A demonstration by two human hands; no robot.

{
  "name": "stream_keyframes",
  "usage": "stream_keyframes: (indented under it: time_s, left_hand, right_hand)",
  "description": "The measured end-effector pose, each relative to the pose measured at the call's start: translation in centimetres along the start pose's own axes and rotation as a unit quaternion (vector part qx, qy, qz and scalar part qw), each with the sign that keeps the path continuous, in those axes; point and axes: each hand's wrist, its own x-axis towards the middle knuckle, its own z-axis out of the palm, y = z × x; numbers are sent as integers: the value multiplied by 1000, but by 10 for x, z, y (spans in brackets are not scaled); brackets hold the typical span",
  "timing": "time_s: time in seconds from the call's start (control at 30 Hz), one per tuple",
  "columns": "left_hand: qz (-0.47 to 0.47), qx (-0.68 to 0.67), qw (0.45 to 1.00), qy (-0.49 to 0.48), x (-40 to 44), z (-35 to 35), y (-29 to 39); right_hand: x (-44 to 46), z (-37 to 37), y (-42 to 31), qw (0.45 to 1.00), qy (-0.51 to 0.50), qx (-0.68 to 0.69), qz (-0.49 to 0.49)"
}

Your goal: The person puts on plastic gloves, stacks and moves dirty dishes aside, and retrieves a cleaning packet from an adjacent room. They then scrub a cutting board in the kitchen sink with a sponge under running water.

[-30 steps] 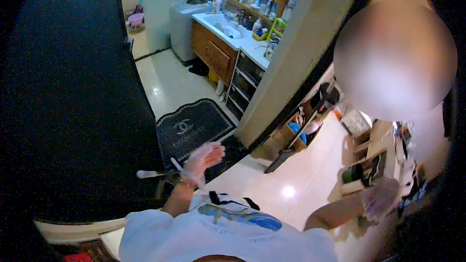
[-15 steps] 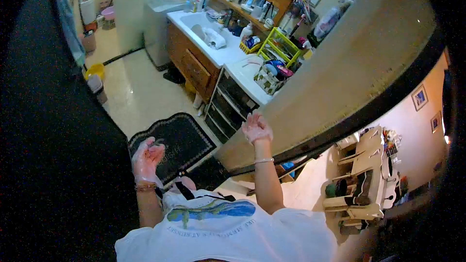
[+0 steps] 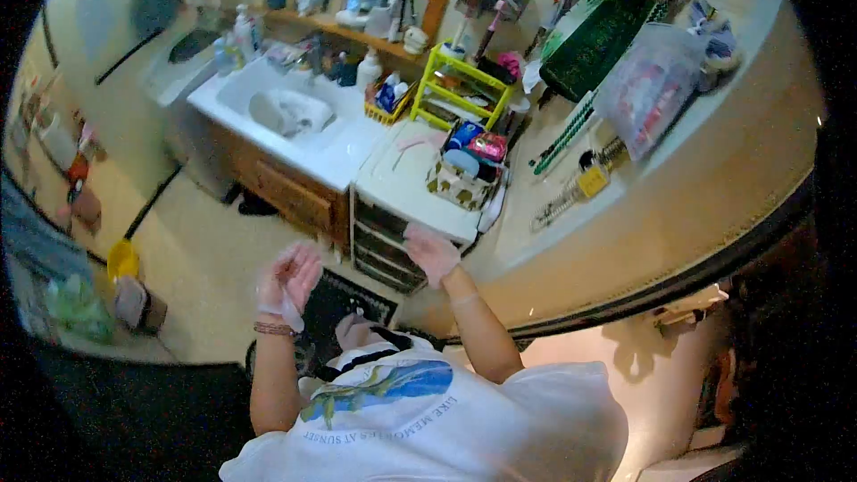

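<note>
Both of my hands wear thin clear gloves and are raised in front of my white T-shirt [image 3: 500,419]. My left hand [image 3: 292,281] is above the dark floor mat [image 3: 361,295], palm up with fingers loosely bent, and nothing shows in it. Fingers extended, my right hand [image 3: 433,254] appears in front of the white drawer unit [image 3: 393,205], also with nothing in it. Whether it touches the unit I cannot tell.
A sink [image 3: 237,89] with a white item in it sits on a wooden cabinet [image 3: 286,187]. On the drawer unit stand a green rack [image 3: 424,94] and a basket [image 3: 455,183] of small things. Bags [image 3: 656,80] hang on the right wall. A bin [image 3: 143,308] stands at left.
My view has moved forward through the doorway, closer to the sink and drawers. Hanging bags on the right wall show more fully. Both hands stay raised, the right one a little further left in view.
</note>
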Motion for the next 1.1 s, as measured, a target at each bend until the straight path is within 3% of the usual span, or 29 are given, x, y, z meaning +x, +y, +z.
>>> stream_keyframes:
  time_s: [0.03,0.07,0.1,0.13,0.17,0.2,0.23,0.3,0.4,0.43,0.5,0.6,0.7,0.73,0.77,0.8,0.83,0.9,1.0,1.07,1.1]
  left_hand:
    - [-25,34,999,-20,26,19,4]
    - [-51,71,995,-41,50,37,3]
    - [-79,82,991,-69,68,55,4]
    - [-112,124,983,-78,92,64,8]
    - [-144,166,971,-90,116,74,11]
    - [-148,247,957,-15,115,101,13]
    - [-165,289,942,-37,131,106,15]
    - [-190,364,907,-95,167,112,16]
    - [-226,478,832,-170,204,155,17]
    - [-226,509,802,-216,224,164,13]
    - [-230,541,754,-293,240,200,12]
    - [-243,512,677,-471,265,236,-1]
    - [-205,397,573,-687,269,271,-30]
    - [-245,375,575,-684,259,284,-41]
    - [-285,353,576,-680,248,296,-52]
    - [-379,378,613,-580,223,311,-53]
    - [-403,355,588,-605,216,317,-57]
    - [-448,305,555,-631,207,332,-74]
    - [-510,242,550,-615,177,357,-112]
    - [-530,221,566,-591,156,366,-129]
    - [-512,228,565,-606,146,372,-134]
  right_hand:
    - [29,-35,12,935,-94,-320,-122]
    - [59,-70,23,762,-101,-572,-286]
    - [59,-59,3,596,-144,-714,-339]
    - [57,-47,-8,577,-128,-772,-233]
    - [28,13,-40,535,-118,-827,-124]
    - [21,47,-61,571,-79,-815,-56]
    - [17,66,-73,604,-41,-796,16]
    - [25,73,-84,638,62,-767,37]
    - [-2,56,-83,518,109,-771,-354]
    - [-10,54,-87,641,133,-656,-376]
    - [-49,102,-121,733,195,-552,-345]
    - [-138,227,-187,472,388,-717,-335]
    - [-197,300,-226,277,570,-684,-362]
    - [-215,318,-241,235,611,-661,-367]
    - [-233,316,-257,272,579,-620,-454]
    - [-243,336,-272,170,578,-709,-366]
    - [-253,355,-286,51,559,-776,-288]
    - [-242,374,-306,84,541,-799,-250]
    - [-248,366,-356,11,446,-888,-111]
    - [-242,362,-369,3,403,-915,-29]
    - [-242,354,-374,89,469,-879,1]
